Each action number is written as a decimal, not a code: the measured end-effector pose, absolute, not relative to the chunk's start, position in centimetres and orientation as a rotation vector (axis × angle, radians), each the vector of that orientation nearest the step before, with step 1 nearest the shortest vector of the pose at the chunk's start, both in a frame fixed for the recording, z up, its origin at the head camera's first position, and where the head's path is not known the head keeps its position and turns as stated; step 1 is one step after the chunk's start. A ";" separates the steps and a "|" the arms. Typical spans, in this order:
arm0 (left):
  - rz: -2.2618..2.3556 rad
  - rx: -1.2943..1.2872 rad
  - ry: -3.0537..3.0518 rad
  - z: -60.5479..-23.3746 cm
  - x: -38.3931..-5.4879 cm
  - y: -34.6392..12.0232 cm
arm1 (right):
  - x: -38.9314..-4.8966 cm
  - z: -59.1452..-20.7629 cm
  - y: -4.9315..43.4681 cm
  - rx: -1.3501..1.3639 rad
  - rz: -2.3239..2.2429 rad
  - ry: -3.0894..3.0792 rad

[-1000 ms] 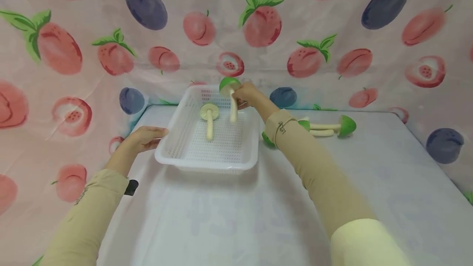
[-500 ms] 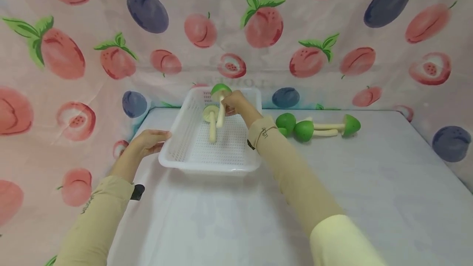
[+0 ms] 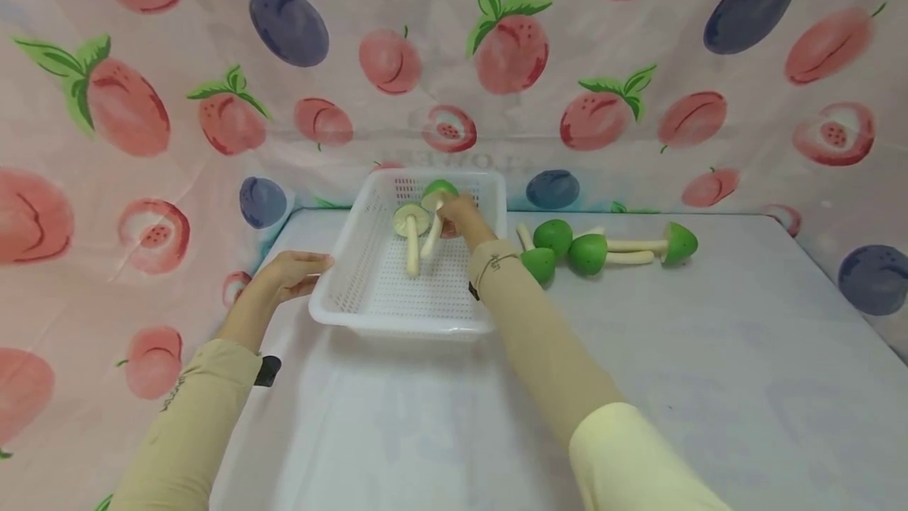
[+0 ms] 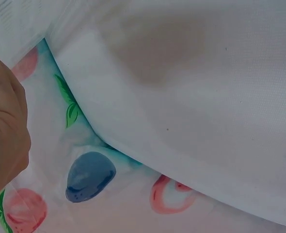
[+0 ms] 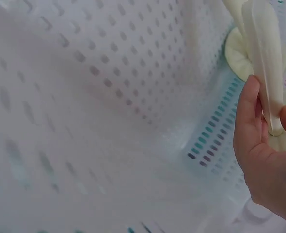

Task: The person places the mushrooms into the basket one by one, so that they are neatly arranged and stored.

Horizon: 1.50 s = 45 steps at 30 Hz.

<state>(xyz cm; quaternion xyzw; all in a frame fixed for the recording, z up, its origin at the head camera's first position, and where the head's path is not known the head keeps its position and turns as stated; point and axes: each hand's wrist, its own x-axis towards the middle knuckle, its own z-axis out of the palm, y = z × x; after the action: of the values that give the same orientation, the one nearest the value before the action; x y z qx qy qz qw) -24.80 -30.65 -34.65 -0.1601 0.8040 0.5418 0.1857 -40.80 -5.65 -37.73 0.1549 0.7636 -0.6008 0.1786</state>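
In the head view, a white perforated plastic basket (image 3: 404, 327) stands toward the back of the table. My left hand (image 3: 289, 271) grips its left rim, fingers along the edge. Inside the basket my right hand (image 3: 463, 217) pinches a toy mushroom with a green cap (image 3: 440, 188) and a pale stem. The right wrist view has thumb and fingers (image 5: 249, 109) on either side of that pale stem (image 5: 266, 53). Just left of it, another mushroom (image 3: 412, 247) lies on the basket floor with its pale underside up. The left wrist view shows only part of the left hand (image 4: 7, 126).
Right of the basket, several green-capped mushrooms (image 3: 588, 254) lie in a cluster, one with its cap (image 3: 681, 243) at the far right. A fruit-print cloth (image 3: 532, 124) hangs behind the white table (image 3: 681, 385) and along its left side.
My right hand has carried the mushroom from over the basket's back right side leftward and then down into it, beside the other one. The left hand has stayed at the rim.
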 end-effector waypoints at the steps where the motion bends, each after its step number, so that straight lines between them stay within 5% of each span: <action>1: 1.517 -0.453 2.270 -34.6 -24.8 -30.7 | -39.7 -37.0 -5.6 0.458 -1.691 2.175; 5: 1.524 -0.449 2.258 -34.5 -24.7 -30.7 | -38.8 -37.7 -5.4 0.484 -1.699 2.198; 12: 1.535 -0.436 2.249 -34.5 -24.4 -31.0 | -47.4 -47.4 -6.5 0.511 -1.678 2.225; 18: 1.488 -0.463 2.283 -34.5 -24.3 -31.1 | -49.9 -49.5 -6.8 0.547 -1.495 2.390; 26: 1.460 -0.480 2.303 -34.3 -24.8 -31.0 | -45.3 -44.7 -5.9 0.514 -1.497 2.403; 35: 1.516 -0.442 2.261 -34.1 -25.0 -31.0 | -49.1 -48.4 -5.6 0.550 -1.478 2.356; 42: 1.583 -0.378 2.203 -34.3 -24.7 -30.8 | -39.0 -40.0 -4.6 0.575 -1.567 2.378; 45: 1.588 -0.377 2.201 -34.5 -24.8 -31.1 | -39.0 -39.7 -4.7 0.561 -1.611 2.375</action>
<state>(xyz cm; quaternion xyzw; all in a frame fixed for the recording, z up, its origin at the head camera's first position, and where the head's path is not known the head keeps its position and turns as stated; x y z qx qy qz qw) -24.81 -31.13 -34.47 -0.1347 0.7871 0.5679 0.1995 -39.04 -4.75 -39.73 0.1906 0.8074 -0.5478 0.1084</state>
